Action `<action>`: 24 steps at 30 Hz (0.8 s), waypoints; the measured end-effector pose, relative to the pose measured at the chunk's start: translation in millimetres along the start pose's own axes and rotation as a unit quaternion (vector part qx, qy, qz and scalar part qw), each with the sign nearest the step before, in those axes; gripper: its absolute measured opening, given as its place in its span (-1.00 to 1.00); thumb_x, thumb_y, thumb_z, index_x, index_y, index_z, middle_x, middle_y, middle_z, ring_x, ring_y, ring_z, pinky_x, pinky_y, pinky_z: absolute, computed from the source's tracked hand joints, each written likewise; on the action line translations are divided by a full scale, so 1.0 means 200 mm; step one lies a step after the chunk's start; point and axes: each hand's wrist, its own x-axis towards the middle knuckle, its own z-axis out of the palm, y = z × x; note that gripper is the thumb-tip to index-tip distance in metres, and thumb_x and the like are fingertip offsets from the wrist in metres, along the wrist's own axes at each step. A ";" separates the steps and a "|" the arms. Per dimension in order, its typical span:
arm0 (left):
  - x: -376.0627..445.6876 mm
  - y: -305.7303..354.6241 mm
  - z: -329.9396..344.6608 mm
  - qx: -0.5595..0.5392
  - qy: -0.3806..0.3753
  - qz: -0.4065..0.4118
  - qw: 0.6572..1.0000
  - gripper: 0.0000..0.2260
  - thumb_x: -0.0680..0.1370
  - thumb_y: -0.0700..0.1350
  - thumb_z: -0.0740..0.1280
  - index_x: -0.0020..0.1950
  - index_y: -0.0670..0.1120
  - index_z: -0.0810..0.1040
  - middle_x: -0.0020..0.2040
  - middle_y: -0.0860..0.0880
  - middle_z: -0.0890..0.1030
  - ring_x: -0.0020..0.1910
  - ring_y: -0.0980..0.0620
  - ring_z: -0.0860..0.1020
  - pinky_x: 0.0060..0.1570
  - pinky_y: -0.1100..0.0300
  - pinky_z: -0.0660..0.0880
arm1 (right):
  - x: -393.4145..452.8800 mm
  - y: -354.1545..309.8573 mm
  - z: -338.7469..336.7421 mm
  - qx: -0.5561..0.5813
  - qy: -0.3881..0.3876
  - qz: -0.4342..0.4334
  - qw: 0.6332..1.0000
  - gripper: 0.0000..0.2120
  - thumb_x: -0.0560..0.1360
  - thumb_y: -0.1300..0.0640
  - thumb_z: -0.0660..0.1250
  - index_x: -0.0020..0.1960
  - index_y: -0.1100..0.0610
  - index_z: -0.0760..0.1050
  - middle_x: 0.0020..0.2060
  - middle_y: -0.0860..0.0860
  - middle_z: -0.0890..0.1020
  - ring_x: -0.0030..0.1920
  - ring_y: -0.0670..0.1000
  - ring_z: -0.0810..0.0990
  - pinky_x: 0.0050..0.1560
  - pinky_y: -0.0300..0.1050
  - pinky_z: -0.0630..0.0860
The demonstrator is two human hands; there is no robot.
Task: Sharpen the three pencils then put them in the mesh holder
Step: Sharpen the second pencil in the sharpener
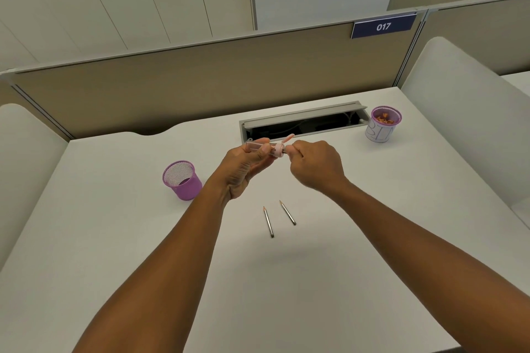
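My left hand [243,169] holds a pink sharpener [272,149] with a clear tube body, raised above the desk. My right hand [315,165] is closed at the sharpener's pink cap end, gripping something small that its fingers hide; I cannot tell whether it is a pencil. Two short grey pencils lie side by side on the white desk [114,238] below my hands: the left pencil [268,221] and the right pencil [287,212], tips pointing away. The purple mesh holder [182,180] stands empty to the left of my left hand.
A second purple mesh cup [383,124], wrapped in a handwritten paper label and holding shavings, stands at the back right. An open grey cable tray [304,120] is set into the desk behind my hands. A beige partition [200,80] bounds the far edge.
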 end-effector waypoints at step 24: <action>0.02 0.01 0.02 -0.011 0.018 0.003 1.000 -0.89 0.54 -0.27 0.38 0.05 -0.19 0.63 0.03 -0.05 0.69 -0.03 -0.05 0.70 0.11 0.14 0.60 | -0.02 0.10 0.03 -0.029 0.127 -0.125 0.984 -0.83 0.52 0.13 0.23 -0.16 0.14 0.57 -0.35 0.01 0.60 -0.39 0.01 0.43 -0.42 -0.22 0.20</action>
